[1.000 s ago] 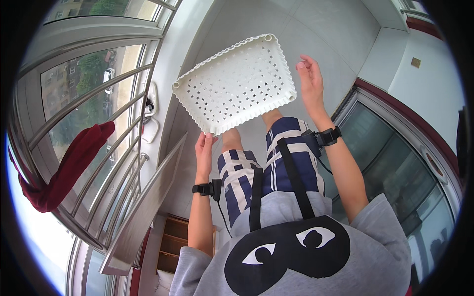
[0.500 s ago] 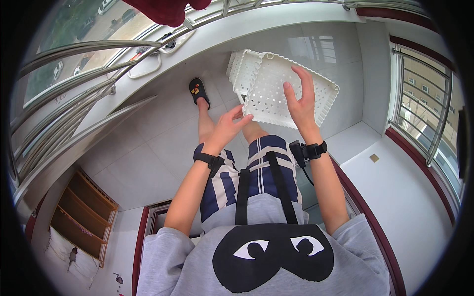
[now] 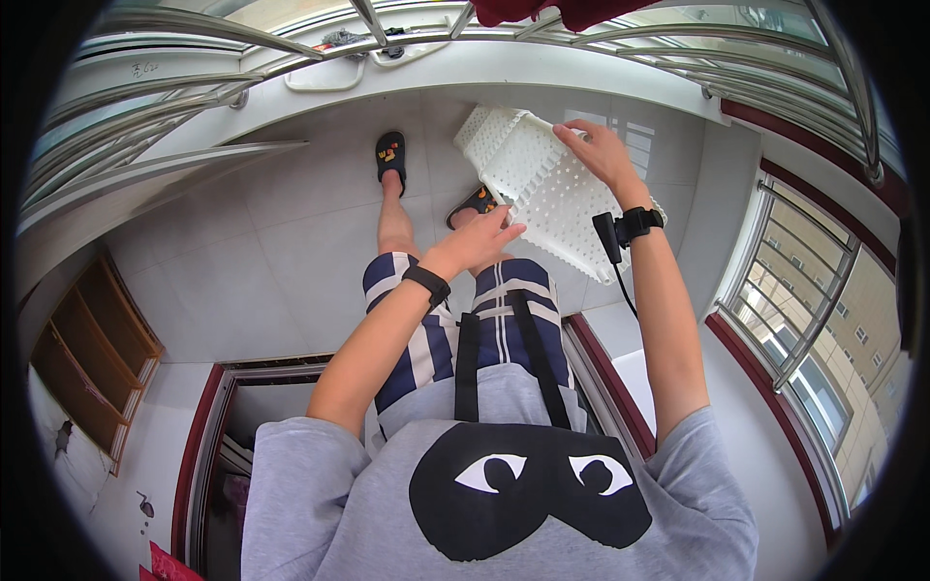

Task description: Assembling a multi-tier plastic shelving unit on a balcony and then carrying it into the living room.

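A white plastic basket (image 3: 572, 221) with scalloped edges and small star-shaped holes stands tilted in front of my legs, its folded side panel toward the left. My left hand (image 3: 477, 240) grips its near left corner, with some fingers hidden by the rim. At the far upper edge, my right hand (image 3: 603, 157) has its thumb and fingertips closed on the rim. Both wrists wear black bands, and a cable hangs from the right one.
Grey floor tiles (image 3: 300, 223) lie under my feet, which wear black clogs (image 3: 390, 155). A steel railing (image 3: 194, 97) and white ledge curve along the far side. A wooden shelf (image 3: 97, 339) stands at left; a barred window (image 3: 814, 281) is at right.
My right hand has gone from hovering open above the basket to its far rim. The basket has tilted, and my left hand stays at its corner. The view has turned.
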Demonstrator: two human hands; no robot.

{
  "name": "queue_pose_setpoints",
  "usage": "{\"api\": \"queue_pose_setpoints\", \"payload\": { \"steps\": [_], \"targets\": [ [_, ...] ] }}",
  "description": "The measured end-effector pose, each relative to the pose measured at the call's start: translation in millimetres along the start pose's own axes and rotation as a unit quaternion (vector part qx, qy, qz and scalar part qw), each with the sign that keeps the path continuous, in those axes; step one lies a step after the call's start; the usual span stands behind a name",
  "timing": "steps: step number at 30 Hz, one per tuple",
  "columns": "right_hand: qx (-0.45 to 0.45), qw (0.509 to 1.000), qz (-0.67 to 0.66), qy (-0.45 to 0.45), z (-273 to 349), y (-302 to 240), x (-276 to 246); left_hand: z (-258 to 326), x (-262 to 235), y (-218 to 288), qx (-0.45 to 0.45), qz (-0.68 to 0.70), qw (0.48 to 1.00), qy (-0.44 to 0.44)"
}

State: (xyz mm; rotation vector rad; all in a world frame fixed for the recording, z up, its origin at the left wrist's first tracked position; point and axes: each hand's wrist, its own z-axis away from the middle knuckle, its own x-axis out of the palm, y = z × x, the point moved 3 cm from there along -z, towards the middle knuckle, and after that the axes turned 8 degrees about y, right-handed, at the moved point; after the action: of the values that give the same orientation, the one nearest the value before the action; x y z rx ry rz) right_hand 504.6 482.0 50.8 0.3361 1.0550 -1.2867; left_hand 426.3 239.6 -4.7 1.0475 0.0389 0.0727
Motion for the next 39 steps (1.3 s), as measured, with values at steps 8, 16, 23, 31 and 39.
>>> {"api": "queue_pose_setpoints", "payload": {
  "steps": [8, 16, 23, 31, 39],
  "targets": [
    [0.024, 0.996, -0.060, -0.054, -7.9, 17.4, 22.3, 9.7, -6.7, -2.8, -0.057, 0.010, 0.995, -0.075],
    [0.019, 0.997, 0.022, -0.077, -6.0, -5.7, 36.2, 17.9, -0.9, -27.1, -0.071, 0.019, 0.995, -0.073],
    [0.033, 0.999, 0.013, 0.017, 3.8, 4.0, 18.0, 6.4, 15.2, -31.8, -0.064, -0.006, 0.995, -0.078],
    [0.008, 0.870, -0.082, 0.486, 88.8, 80.9, -58.7, -32.6, -9.2, 40.7, -0.035, -0.172, 0.984, -0.039],
    [0.252, 0.859, -0.338, 0.291, 119.5, 219.1, -22.2, -125.5, 27.7, 136.8, -0.040, -0.300, 0.950, 0.081]
  ]
}}
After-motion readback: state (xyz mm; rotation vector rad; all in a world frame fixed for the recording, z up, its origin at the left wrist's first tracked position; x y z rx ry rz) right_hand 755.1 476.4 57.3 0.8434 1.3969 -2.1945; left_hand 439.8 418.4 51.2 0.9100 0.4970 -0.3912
